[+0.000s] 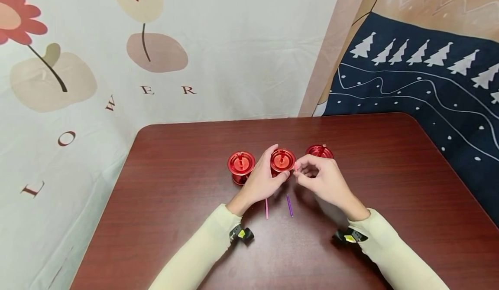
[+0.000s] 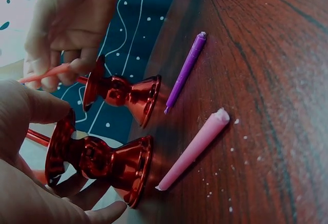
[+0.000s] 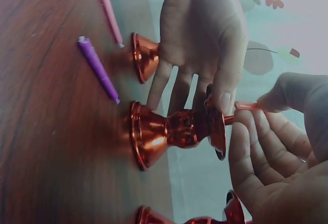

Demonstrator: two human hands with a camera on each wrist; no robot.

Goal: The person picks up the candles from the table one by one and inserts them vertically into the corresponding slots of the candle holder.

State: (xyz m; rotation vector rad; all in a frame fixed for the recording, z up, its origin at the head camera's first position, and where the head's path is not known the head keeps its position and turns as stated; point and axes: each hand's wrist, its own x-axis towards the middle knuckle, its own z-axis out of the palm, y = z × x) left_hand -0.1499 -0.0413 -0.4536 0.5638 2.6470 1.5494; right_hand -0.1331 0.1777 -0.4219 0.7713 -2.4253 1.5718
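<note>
Three shiny red candle holders stand in a row on the table. My left hand [image 1: 262,180] holds the middle candle holder [image 1: 282,161], thumb at its dish and fingers round the far side. A short thin spike rises from the dish. Beside that rim, my right hand [image 1: 326,178] pinches a slim coral candle [image 3: 246,105] between thumb and fingers. In the right wrist view, the candle's end lies close to the spike. Most of the candle is hidden by the fingers. The left candle holder [image 1: 240,165] and the right candle holder [image 1: 319,151] have bare spikes.
A pink candle [image 2: 195,149] and a purple candle [image 2: 186,73] lie on the dark red wooden table [image 1: 187,168] in front of the holders. Small pale crumbs [image 2: 231,149] are scattered near the pink one. A flower-print cloth [image 1: 241,47] hangs behind the table.
</note>
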